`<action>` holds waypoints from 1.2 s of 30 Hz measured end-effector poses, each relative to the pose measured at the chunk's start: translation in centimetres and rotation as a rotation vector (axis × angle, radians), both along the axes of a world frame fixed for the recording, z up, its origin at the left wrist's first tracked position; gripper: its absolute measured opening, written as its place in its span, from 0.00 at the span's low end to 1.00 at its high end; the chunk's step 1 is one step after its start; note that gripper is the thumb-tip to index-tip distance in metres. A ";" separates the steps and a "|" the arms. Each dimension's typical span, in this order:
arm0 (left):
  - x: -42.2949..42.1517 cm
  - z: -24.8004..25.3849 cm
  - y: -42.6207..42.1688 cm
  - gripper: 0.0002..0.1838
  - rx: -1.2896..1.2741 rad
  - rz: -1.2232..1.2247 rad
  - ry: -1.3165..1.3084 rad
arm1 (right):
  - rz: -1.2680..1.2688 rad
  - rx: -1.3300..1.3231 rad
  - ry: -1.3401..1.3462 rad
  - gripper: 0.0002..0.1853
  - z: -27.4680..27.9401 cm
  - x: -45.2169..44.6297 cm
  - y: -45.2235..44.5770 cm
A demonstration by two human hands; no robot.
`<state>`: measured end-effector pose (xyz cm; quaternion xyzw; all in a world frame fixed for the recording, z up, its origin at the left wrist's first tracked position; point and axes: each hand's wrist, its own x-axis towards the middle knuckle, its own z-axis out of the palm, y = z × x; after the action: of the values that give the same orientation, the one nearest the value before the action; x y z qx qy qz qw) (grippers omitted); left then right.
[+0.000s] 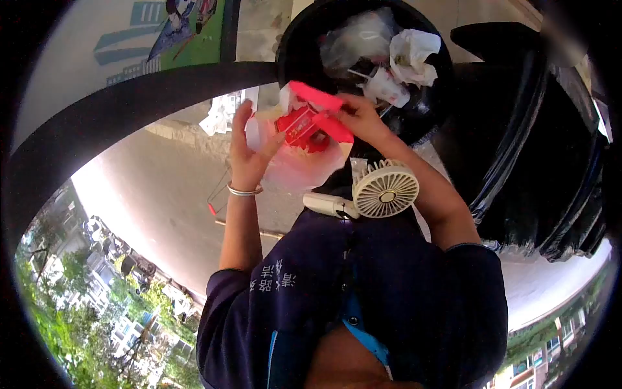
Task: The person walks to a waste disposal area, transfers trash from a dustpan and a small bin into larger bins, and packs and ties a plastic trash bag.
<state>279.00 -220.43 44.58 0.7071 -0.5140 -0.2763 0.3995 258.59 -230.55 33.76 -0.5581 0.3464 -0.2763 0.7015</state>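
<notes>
My left hand (249, 149) is at the left side of a pale, translucent plastic bag (304, 168), its thumb over the bag's edge and its fingers pointing up. Bright pink-red handles (317, 97) cross the top of the bag, and my right hand (363, 118) pinches them at their right side. Inside the bag's opening lies a red packet (299, 126) with small print. Just beyond my right hand, a round black bin (285, 48) holds a clear plastic bag (363, 42), crumpled white paper (414, 55) and a white cup (387, 87).
A cream handheld fan (387, 189) hangs at my chest. Large black plastic bags (512, 142) stand at the right. White litter (220, 115) lies left of the bin, and a thin stick (249, 229) lies on the ground. A painted wall (129, 39) is at the upper left.
</notes>
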 end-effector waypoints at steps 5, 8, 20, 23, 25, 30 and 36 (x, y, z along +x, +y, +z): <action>2.9 -1.8 2.3 0.18 0.126 0.125 -0.068 | -0.444 -0.583 0.385 0.27 -4.1 -2.1 -4.6; 3.4 -1.4 2.3 0.18 0.157 0.170 0.038 | -0.579 -0.784 0.977 0.39 -8.2 -6.0 -8.8; 2.8 -0.2 -0.9 0.18 0.160 0.080 -0.143 | -0.430 -0.058 0.946 0.23 -10.9 -10.9 -10.4; 3.1 -1.8 -2.5 0.17 0.077 0.050 -0.146 | -0.429 -0.046 1.097 0.20 -9.1 -11.1 -9.3; 2.4 -1.7 -3.8 0.18 0.100 0.025 -0.152 | -0.603 0.042 0.209 0.16 -4.5 -11.5 -9.1; 1.3 -1.3 -4.6 0.15 0.148 0.001 -0.279 | -0.139 -0.209 -0.011 0.14 6.9 -3.6 -4.6; 2.0 -0.7 -4.0 0.16 0.093 0.008 -0.015 | 0.239 -0.734 -0.212 0.12 -3.6 8.4 2.2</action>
<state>280.98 -224.40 43.89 0.7290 -0.5005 -0.2930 0.3637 266.99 -228.36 30.16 -0.7764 0.0829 -0.3545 0.5144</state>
